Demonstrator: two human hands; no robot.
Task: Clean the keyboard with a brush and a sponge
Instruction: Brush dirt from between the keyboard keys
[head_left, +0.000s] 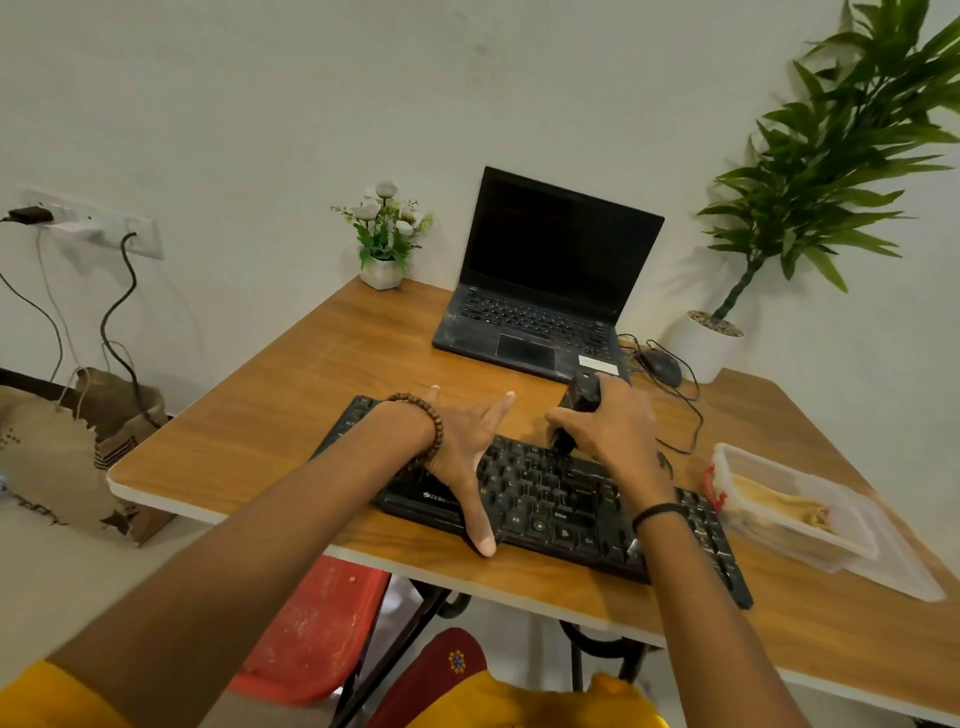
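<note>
A black keyboard (550, 499) lies slanted on the wooden table (249, 431), near its front edge. My left hand (462, 447) rests flat on the keyboard's left half, fingers spread and straight, thumb toward the front edge. My right hand (613, 426) grips a dark brush (574, 410) by its handle, with the bristle end down on the keys at the keyboard's upper middle. A clear plastic box (795, 499) to the right holds something tan and soft, possibly the sponge.
An open black laptop (545, 291) stands at the back of the table, with a wired mouse (661, 366) beside it. A small flower pot (383, 244) and a tall potted plant (779, 218) stand at the back. A red stool (317, 629) sits under the table.
</note>
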